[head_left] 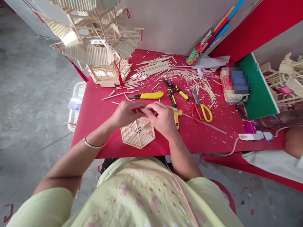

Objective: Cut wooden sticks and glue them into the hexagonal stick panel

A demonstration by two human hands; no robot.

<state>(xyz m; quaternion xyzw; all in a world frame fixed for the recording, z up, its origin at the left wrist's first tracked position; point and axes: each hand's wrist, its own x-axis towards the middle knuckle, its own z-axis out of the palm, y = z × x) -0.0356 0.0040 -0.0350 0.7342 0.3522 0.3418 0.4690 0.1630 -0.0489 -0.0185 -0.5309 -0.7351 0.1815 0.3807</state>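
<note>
The left hand (125, 113) and the right hand (163, 117) meet fingertip to fingertip, bent inward as if pinching something small; what lies between them is hidden, so I cannot tell whether either grips anything. Just below, partly covered by the fingers, is the hexagon (138, 135), flat on the table (94, 115) near its front edge.

The hexagon looks well along: spokes meet at the middle, and the sections in view are filled with rows of sticks out to the rim. Its far side is under the hands — whether anything is missing there I cannot tell.

Close by the right hand, partly behind it, lies the glue gun (176, 117). Beyond the hands are the knife (151, 95), the pliers (174, 90) and the scissors (201, 108), then loose sticks (153, 67) among scraps. The tower (82, 52) stands at the far left, the cup (193, 57) of pens at the back.

As for obstacles, the knife's blade shows just past the left hand, and the glue gun crowds the right — both seem the likeliest snags.
</note>
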